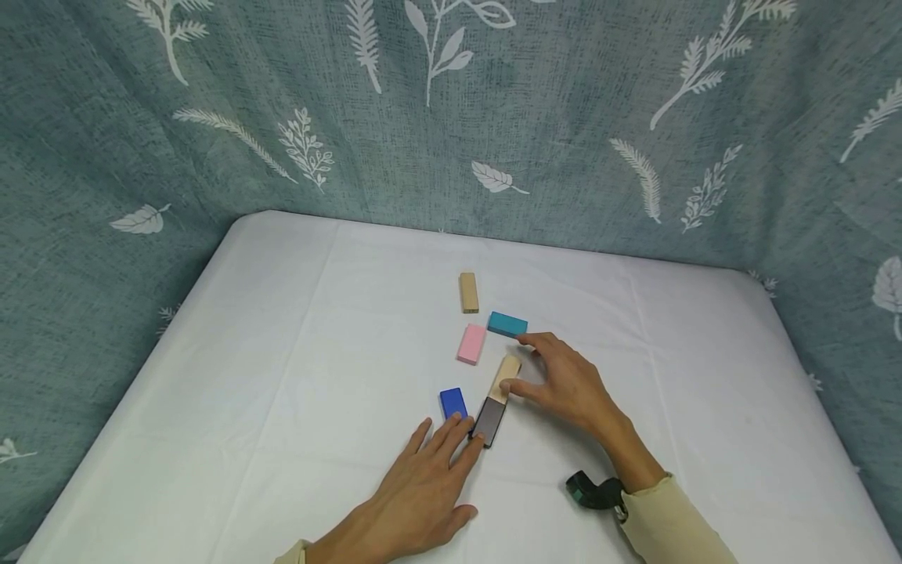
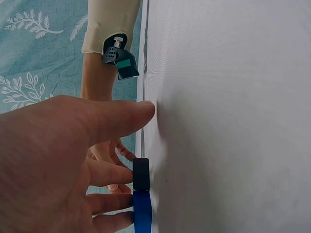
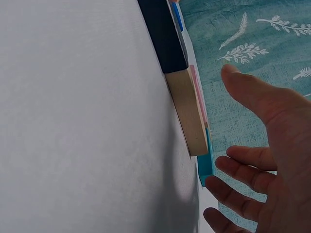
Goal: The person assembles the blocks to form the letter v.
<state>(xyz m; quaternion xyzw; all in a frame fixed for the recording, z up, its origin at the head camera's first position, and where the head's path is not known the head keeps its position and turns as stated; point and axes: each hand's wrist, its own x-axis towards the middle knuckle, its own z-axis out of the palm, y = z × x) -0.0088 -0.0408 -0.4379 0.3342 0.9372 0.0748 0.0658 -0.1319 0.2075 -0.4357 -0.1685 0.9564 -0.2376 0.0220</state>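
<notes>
Well in from the far edge of the worktop (image 1: 338,329), the nearer tan block (image 1: 504,371) lay end to end with the grey block (image 1: 489,421), apparently steadied by the left hand (image 1: 421,495), whose straight fingers touched it and the blue block (image 1: 452,401), while the right hand (image 1: 569,384) hovered alongside, fingers parted, neither gripping anything.

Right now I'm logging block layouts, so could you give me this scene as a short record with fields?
left hand: palm down, fingers at gray block and blue block
right hand: beside near wooden block, contact unclear
end to end: gray block, near wooden block
farther out: pink block, teal block, far wooden block
surface: white cloth
</notes>
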